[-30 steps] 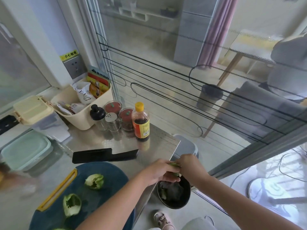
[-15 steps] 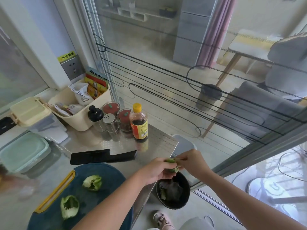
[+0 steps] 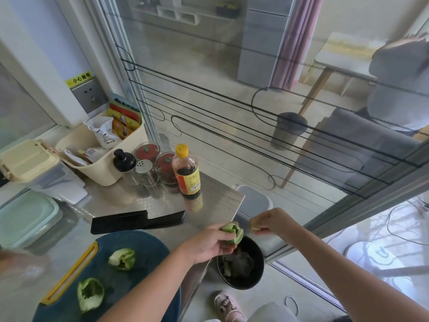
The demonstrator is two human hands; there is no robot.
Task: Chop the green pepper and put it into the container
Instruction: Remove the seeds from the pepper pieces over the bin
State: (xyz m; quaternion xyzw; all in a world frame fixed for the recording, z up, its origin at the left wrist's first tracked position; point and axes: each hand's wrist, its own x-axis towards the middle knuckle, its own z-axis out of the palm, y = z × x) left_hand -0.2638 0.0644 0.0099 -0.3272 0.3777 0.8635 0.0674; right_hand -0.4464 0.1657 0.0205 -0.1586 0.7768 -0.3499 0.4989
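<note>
steel counter point(image 3: 209, 205) beside a glass door. left hand point(image 3: 209, 244) clamps a green pepper piece point(image 3: 232, 233) past the counter edge, over the black bin point(image 3: 241, 263). right hand point(image 3: 271, 221), just apart, pinches a pale scrap point(image 3: 254, 225). two pepper pieces point(image 3: 121, 259) lie on the blue cutting board point(image 3: 144, 242), black knife point(image 3: 137, 221) behind it.

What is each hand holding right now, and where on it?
The left hand grips a green pepper piece by its outer wall, over the black bin. The right hand pinches a small pale scrap at the fingertips.
</note>
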